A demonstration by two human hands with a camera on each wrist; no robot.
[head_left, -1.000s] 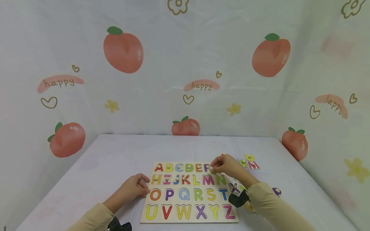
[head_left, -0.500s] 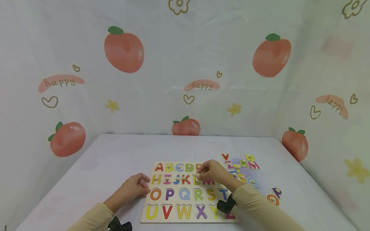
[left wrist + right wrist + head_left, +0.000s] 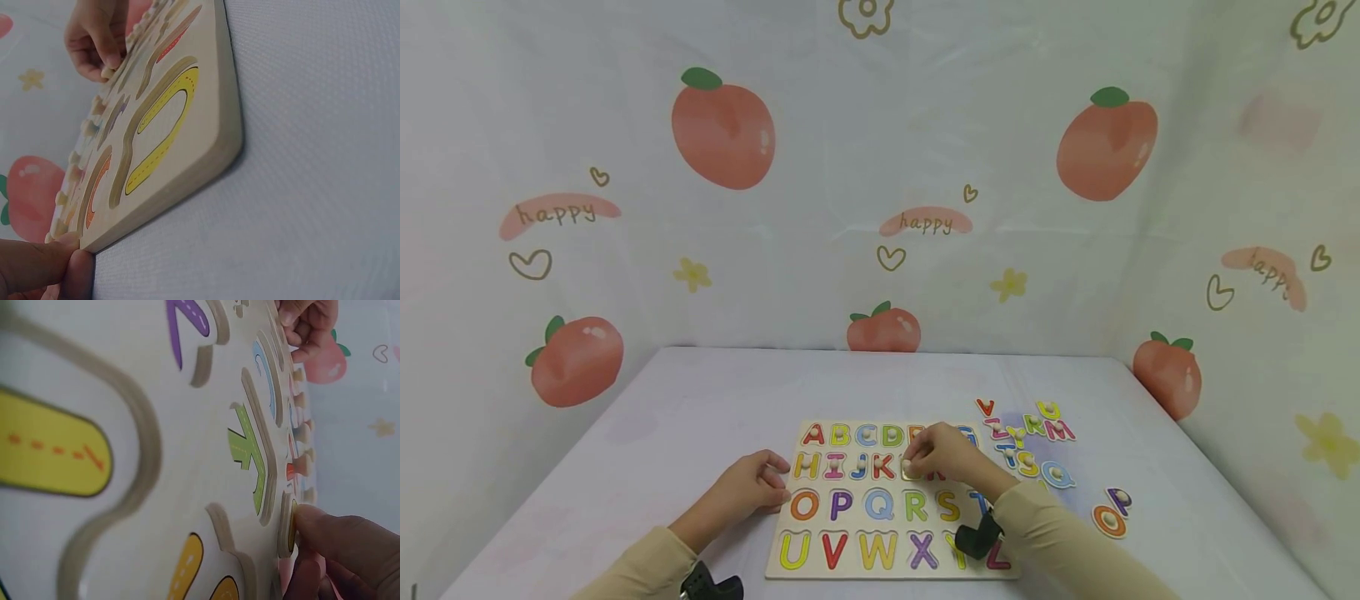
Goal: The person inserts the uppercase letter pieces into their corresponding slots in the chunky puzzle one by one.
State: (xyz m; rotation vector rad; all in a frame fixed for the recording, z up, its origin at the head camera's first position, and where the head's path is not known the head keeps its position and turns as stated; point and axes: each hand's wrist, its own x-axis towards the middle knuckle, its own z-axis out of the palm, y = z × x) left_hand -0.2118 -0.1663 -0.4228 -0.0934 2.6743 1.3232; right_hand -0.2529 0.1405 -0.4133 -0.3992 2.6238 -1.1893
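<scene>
A wooden alphabet puzzle board (image 3: 842, 575) lies on the table, knobbed letter pieces filling its upper rows and printed recesses showing in the lower ones. My right hand (image 3: 943, 454) pinches a letter puzzle piece (image 3: 288, 528) by its knob, down at the L recess in the second row. The piece has a yellowish face; its letter is hidden by the fingers. At the board's left edge, my left hand (image 3: 747, 485) grips the rim, its thumb (image 3: 59, 247) on top and a finger against the side.
Loose letter pieces lie right of the board, among them a red V (image 3: 985, 407), a pink M (image 3: 1059, 430), a blue Q (image 3: 1057, 474), a purple P (image 3: 1118, 501) and an orange O (image 3: 1108, 521). The right forearm (image 3: 1060, 533) crosses the board's right side. A printed curtain (image 3: 805, 275) stands behind.
My right hand has carried the piece leftward from the board's upper right to the L recess and lowered it there. The left hand has stayed at the board's edge.
</scene>
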